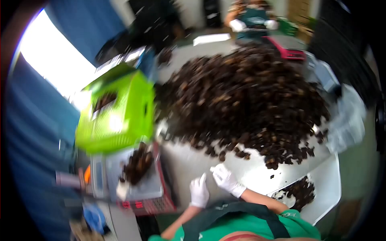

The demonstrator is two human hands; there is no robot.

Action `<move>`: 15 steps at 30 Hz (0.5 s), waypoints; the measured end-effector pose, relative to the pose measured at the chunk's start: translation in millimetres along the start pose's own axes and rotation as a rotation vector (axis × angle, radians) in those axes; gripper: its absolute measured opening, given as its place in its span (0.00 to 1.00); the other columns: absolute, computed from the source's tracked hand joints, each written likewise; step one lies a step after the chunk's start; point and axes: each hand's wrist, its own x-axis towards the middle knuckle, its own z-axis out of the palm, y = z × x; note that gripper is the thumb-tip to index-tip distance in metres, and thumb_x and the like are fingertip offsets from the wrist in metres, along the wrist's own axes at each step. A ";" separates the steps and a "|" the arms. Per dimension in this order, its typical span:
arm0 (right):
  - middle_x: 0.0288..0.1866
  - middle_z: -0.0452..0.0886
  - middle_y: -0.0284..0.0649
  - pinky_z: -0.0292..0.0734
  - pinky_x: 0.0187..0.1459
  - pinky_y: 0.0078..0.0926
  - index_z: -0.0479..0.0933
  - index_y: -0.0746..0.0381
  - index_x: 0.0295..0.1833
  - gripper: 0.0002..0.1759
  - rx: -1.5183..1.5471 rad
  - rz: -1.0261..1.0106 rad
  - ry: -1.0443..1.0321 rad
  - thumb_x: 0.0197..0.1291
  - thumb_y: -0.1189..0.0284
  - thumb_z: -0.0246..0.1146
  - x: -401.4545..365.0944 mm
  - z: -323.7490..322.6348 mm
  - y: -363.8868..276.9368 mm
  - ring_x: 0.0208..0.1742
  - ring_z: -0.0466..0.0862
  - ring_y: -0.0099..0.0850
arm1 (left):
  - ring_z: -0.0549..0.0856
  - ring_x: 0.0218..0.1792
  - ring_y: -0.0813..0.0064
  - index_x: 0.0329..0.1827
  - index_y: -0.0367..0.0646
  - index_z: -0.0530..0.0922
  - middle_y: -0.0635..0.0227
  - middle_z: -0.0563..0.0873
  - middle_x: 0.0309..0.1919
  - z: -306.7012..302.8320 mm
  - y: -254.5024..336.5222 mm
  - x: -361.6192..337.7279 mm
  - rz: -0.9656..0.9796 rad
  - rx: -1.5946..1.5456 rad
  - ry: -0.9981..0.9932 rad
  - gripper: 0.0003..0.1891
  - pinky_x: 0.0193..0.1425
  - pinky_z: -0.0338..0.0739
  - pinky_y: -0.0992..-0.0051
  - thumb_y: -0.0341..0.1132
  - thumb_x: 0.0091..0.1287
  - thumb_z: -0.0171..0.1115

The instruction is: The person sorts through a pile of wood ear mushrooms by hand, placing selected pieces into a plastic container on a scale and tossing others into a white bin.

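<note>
My left hand (199,193), in a white glove, is at the near edge of the pale table (183,160). One finger stands apart from the others, and I see nothing held. Just right of it my right hand (226,178), also gloved in white, lies over the table with its fingers partly stretched and nothing visible in them. The two hands are close together but apart. Beyond them spreads a big heap of dark brown pieces (241,96), too blurred to name exactly. Neither hand touches the heap.
Left stands a bright green crate (136,108); below it, brown pieces (138,162) lie on a lidded box (112,160). A white tray (331,184) with dark bits is at right, near a clear plastic bag (348,120). A white-gloved person (253,20) is across the table, near a pink-edged tray (292,54).
</note>
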 end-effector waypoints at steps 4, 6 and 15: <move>0.45 0.82 0.46 0.80 0.50 0.39 0.82 0.62 0.53 0.13 0.036 -0.028 0.016 0.63 0.80 0.63 6.5 -1.6 -2.9 0.48 0.82 0.44 | 0.81 0.49 0.54 0.63 0.39 0.78 0.58 0.82 0.47 -47.5 26.2 17.2 -0.055 -0.024 0.153 0.25 0.57 0.74 0.58 0.21 0.59 0.59; 0.44 0.82 0.44 0.80 0.50 0.39 0.83 0.61 0.52 0.13 0.104 0.007 0.030 0.62 0.81 0.65 6.3 -0.2 0.0 0.45 0.83 0.43 | 0.81 0.48 0.55 0.64 0.39 0.78 0.58 0.81 0.46 -81.4 22.6 24.0 -0.052 0.094 0.265 0.26 0.57 0.74 0.59 0.20 0.58 0.59; 0.45 0.81 0.42 0.79 0.47 0.31 0.83 0.62 0.54 0.13 0.094 0.102 -0.082 0.64 0.82 0.64 16.9 -9.4 -10.0 0.45 0.82 0.37 | 0.77 0.54 0.52 0.66 0.36 0.75 0.53 0.81 0.53 -227.7 -103.5 45.4 -0.368 0.465 0.588 0.22 0.63 0.71 0.57 0.29 0.70 0.63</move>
